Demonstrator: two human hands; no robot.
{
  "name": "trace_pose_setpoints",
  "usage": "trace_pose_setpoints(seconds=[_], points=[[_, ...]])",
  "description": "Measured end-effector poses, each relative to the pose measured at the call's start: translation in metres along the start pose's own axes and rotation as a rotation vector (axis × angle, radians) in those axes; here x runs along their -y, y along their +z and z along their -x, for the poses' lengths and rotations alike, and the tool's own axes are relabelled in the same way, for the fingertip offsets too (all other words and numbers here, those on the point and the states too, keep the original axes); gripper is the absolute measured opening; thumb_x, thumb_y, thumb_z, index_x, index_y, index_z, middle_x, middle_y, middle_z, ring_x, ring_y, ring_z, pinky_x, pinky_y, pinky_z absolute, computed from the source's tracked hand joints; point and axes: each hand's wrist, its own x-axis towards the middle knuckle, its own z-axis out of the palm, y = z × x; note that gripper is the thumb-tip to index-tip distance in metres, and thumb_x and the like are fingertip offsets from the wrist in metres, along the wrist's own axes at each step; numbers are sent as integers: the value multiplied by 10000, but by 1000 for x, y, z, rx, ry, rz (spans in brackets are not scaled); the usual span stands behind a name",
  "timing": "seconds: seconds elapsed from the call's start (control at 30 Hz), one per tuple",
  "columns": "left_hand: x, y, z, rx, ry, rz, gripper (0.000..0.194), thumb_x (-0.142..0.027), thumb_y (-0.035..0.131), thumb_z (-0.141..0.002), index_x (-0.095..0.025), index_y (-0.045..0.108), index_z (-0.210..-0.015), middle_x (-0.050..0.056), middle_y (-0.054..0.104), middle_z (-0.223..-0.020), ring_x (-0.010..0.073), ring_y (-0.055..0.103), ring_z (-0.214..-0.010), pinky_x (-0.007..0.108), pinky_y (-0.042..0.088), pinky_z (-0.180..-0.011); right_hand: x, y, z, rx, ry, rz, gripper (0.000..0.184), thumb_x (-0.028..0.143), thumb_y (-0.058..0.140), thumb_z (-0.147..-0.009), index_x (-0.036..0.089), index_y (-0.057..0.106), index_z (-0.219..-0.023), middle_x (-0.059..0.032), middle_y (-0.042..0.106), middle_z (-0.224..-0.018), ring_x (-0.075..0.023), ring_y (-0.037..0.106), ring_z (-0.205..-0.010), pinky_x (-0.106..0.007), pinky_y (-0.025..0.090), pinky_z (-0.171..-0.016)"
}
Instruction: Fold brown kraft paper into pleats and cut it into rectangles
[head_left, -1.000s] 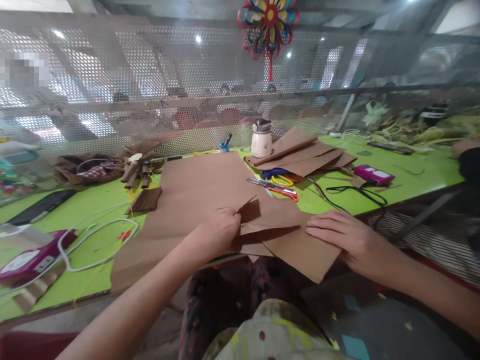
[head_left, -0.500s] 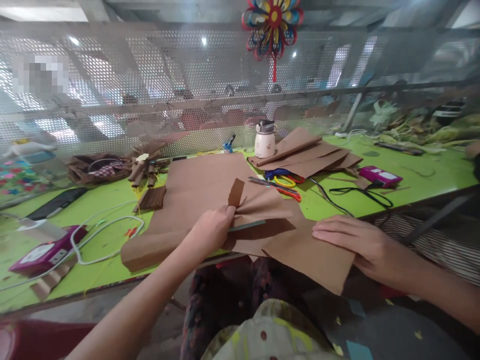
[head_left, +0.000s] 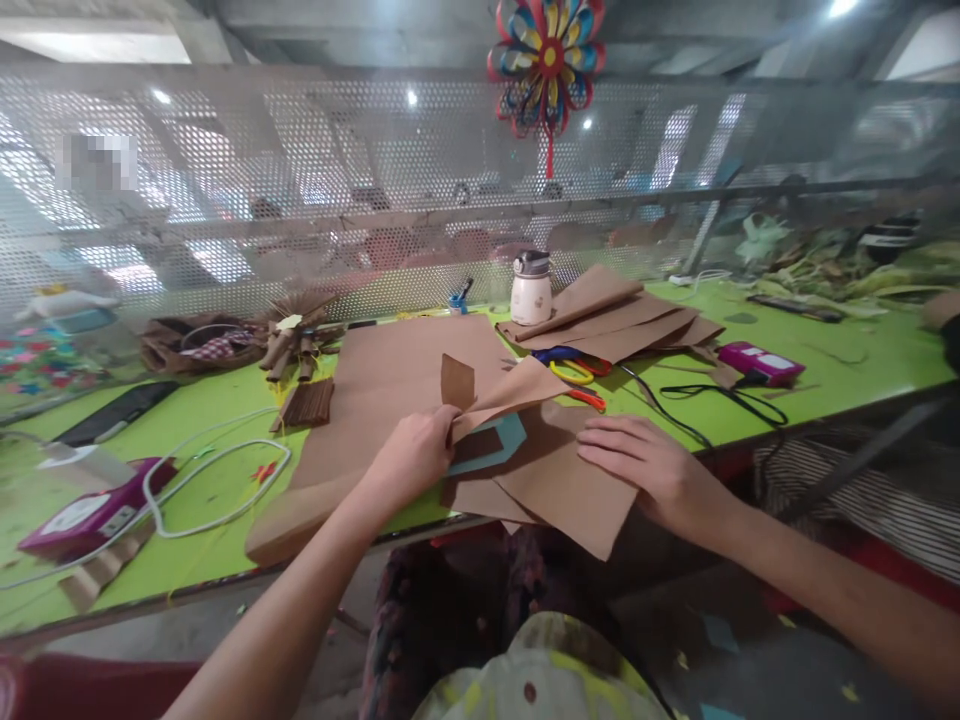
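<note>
My left hand (head_left: 416, 447) is closed in a pinch on brown paper (head_left: 517, 390), one part of which folds up into a small flap (head_left: 457, 380). Under the raised paper, beside these fingers, shows a light blue piece with a cut-out middle (head_left: 512, 440). My right hand (head_left: 652, 470) grips the right edge of another brown paper piece (head_left: 577, 490), fingers on top and thumb hidden. That piece overhangs the table's front edge. Just behind lie scissors with a yellow handle (head_left: 574, 372) and an orange handle (head_left: 587, 398). A large brown sheet (head_left: 397, 370) spreads beneath.
The green table (head_left: 840, 345) carries a white bottle (head_left: 531, 290), stacked brown paper (head_left: 622, 325), purple power strips (head_left: 97, 510) (head_left: 761, 364), a white cable (head_left: 217, 530), a black cable (head_left: 720, 400) and a small pleated brown paper bundle (head_left: 306, 403). A mesh panel (head_left: 315, 210) stands behind.
My left hand has lifted and turned its brown paper, baring the light blue piece; the utility knife is now mostly covered. The large sheet's near edge has curled. My right hand has shifted left with its piece.
</note>
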Motion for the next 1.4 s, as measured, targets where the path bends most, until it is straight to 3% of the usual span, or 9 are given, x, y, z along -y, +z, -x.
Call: trace_pose_setpoints(seconds=[0.27,0.53,0.63,0.8,0.9,1.07,1.2,1.4], points=[[-3,1,2,21,-4,11,230,-134,451,-807,-175,599,-979,92,692,-884,225,648,-785,260,403,-627,-42,-15,4,-20,110,159,498,-43,426,-722,180,658,-1102,-103,672,-1105,-262,575,-1078,-503,476,-920],[-4,0,3,27,-1,10,259,-110,452,-785,-184,591,-990,90,693,-889,241,650,-794,273,413,-635,-45,-34,-19,215,-116,-20,434,-16,407,-809,213,681,-1054,-66,665,-1158,-226,521,-1167,-453,451,-968],[-6,-1,5,36,-19,11,281,-126,472,-786,-179,591,-1035,97,693,-916,241,649,-820,274,424,-662,-44,-24,-28,226,-142,-72,423,-6,417,-809,207,680,-1062,-74,667,-1149,-224,528,-1154,-450,454,-964],[-6,0,6,44,-5,17,280,-192,482,-820,-182,587,-1080,90,697,-920,249,656,-807,279,420,-628,-42,15,-28,126,-96,-130,407,5,450,-806,194,662,-1098,-93,671,-1131,-223,551,-1111,-438,483,-931],[-6,3,8,33,4,-8,317,-183,496,-804,-181,573,-1112,82,698,-958,256,656,-827,292,429,-641,-46,22,-25,77,-68,-149,433,5,466,-786,202,646,-1126,-98,652,-1157,-237,541,-1123,-459,463,-954],[-9,8,10,30,109,-23,383,-148,507,-768,-160,546,-1149,93,669,-1052,263,636,-925,319,450,-729,-68,-6,-17,96,26,-105,348,88,460,-844,207,658,-1105,-114,646,-1136,-248,557,-1072,-442,486,-894],[-7,8,6,11,68,-24,354,-134,476,-788,-170,555,-1131,86,676,-1011,252,643,-881,316,445,-706,-79,-26,-14,152,23,-8,319,168,394,-926,224,677,-1062,-92,642,-1157,-247,507,-1130,-431,459,-935],[-5,4,1,29,5,-30,315,-134,486,-776,-196,586,-1068,58,699,-895,242,650,-803,284,397,-621,-66,-23,-22,164,-44,95,333,173,364,-945,223,674,-1055,-83,649,-1155,-254,481,-1167,-450,424,-962]])
